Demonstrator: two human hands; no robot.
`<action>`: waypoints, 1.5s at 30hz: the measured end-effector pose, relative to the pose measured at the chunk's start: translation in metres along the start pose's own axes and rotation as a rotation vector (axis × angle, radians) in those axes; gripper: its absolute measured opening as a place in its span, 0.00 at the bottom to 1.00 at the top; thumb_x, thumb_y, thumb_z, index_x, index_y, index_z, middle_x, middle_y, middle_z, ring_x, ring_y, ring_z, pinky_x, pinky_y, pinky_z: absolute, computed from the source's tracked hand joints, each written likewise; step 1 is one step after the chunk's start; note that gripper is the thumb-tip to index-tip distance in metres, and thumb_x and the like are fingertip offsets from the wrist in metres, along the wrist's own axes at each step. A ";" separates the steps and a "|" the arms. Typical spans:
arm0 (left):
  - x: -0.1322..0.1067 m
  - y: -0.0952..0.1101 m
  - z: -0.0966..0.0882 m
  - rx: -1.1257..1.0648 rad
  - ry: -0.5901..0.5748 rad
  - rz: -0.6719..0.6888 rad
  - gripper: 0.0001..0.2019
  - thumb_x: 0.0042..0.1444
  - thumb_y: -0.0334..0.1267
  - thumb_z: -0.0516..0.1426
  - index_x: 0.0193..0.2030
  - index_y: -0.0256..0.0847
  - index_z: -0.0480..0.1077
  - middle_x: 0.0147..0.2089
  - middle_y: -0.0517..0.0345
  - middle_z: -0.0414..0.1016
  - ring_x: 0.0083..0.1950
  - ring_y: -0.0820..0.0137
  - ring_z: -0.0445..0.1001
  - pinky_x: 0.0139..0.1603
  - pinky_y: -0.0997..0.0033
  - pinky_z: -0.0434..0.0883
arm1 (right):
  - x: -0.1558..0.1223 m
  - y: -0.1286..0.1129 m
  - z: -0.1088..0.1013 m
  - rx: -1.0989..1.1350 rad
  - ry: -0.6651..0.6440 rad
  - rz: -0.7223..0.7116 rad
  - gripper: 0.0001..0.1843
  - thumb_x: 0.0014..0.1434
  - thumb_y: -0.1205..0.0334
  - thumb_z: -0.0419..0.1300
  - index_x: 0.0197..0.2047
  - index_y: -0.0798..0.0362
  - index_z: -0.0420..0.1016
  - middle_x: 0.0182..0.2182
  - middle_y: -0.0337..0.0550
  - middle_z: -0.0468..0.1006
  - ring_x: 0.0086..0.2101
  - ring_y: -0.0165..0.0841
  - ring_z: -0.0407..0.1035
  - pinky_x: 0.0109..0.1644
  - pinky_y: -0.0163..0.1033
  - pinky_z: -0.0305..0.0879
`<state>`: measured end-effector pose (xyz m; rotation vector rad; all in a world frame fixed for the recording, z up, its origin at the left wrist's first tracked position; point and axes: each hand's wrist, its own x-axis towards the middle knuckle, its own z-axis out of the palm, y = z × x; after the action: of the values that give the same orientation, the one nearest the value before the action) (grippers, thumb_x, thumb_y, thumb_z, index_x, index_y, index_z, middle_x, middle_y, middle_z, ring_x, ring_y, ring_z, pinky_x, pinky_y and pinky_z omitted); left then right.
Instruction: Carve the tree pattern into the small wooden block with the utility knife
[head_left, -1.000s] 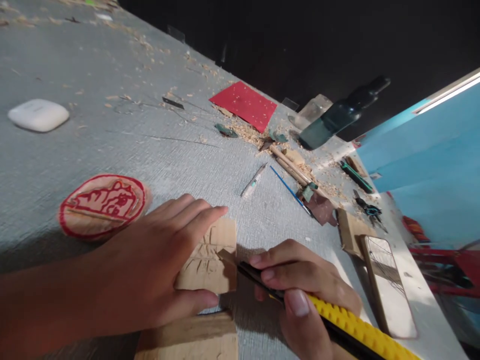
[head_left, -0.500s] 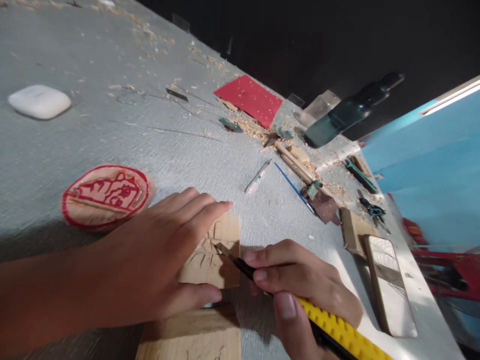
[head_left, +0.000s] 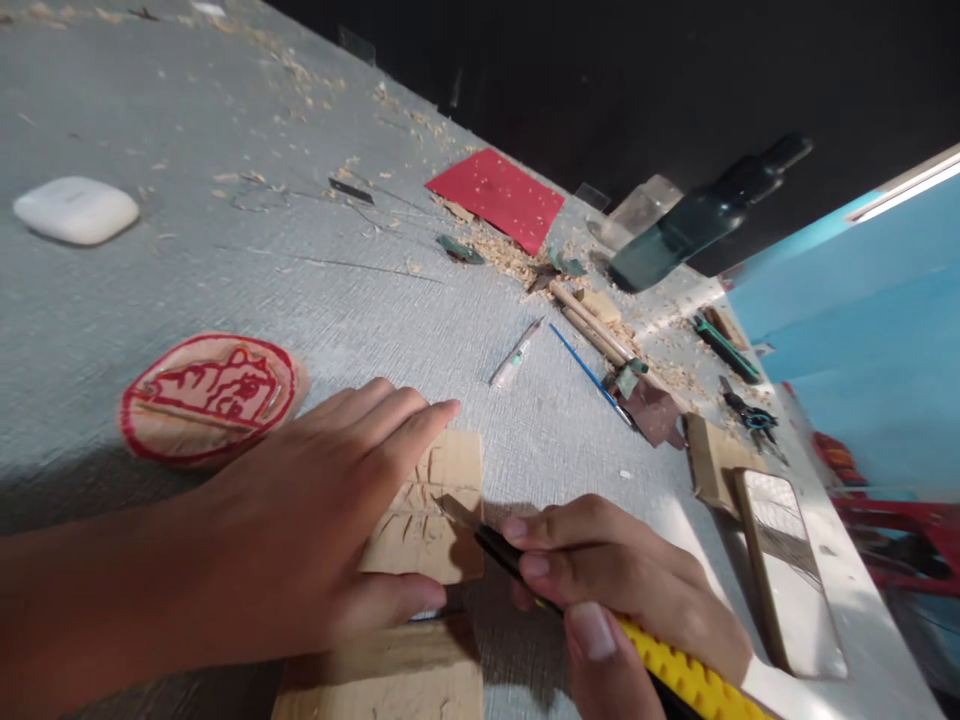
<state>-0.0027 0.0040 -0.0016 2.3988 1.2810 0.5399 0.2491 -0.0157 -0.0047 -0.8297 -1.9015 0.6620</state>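
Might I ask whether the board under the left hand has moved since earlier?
No; the board shows no clear shift either way against the white pen-shaped item.

Red sheet (head_left: 499, 198) near dark bottle (head_left: 679, 235)

We see a yellow-and-black knife (head_left: 686, 677), a pale block (head_left: 420, 537) with dark grooves, a disc (head_left: 210, 400) patterned in red lines, and a shadowed bottle (head_left: 671, 240), probably dark teal.

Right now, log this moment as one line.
left hand: spread on block | right hand: gripping knife | blade: at carved marks, contact unclear | disc: beyond left wrist
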 end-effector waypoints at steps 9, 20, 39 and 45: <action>-0.001 0.000 0.003 0.003 0.026 -0.009 0.44 0.51 0.53 0.69 0.72 0.40 0.62 0.57 0.45 0.75 0.54 0.50 0.75 0.51 0.48 0.74 | 0.006 -0.003 0.005 0.131 0.102 -0.042 0.11 0.71 0.65 0.57 0.47 0.52 0.83 0.41 0.48 0.85 0.30 0.33 0.81 0.30 0.35 0.82; 0.000 0.001 0.005 0.029 0.093 0.034 0.45 0.48 0.53 0.72 0.70 0.34 0.65 0.53 0.43 0.76 0.51 0.49 0.76 0.47 0.47 0.76 | 0.008 0.001 0.025 0.047 0.185 -0.121 0.12 0.69 0.65 0.56 0.40 0.53 0.82 0.34 0.46 0.85 0.26 0.31 0.79 0.22 0.31 0.74; -0.010 -0.006 0.015 0.041 0.176 0.059 0.47 0.53 0.56 0.70 0.74 0.37 0.59 0.61 0.43 0.74 0.60 0.48 0.73 0.56 0.48 0.73 | 0.002 -0.004 0.021 0.281 0.142 0.027 0.14 0.71 0.66 0.56 0.47 0.52 0.84 0.43 0.49 0.84 0.27 0.31 0.77 0.26 0.37 0.77; -0.006 -0.005 0.011 0.005 0.161 0.033 0.47 0.51 0.56 0.71 0.72 0.39 0.62 0.61 0.42 0.76 0.59 0.46 0.76 0.55 0.47 0.75 | 0.006 -0.003 0.020 0.260 0.067 0.042 0.14 0.69 0.70 0.56 0.49 0.53 0.83 0.44 0.47 0.83 0.27 0.29 0.77 0.26 0.37 0.77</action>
<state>-0.0037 -0.0006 -0.0146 2.4265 1.3105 0.7535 0.2283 -0.0150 -0.0072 -0.7178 -1.6979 0.8755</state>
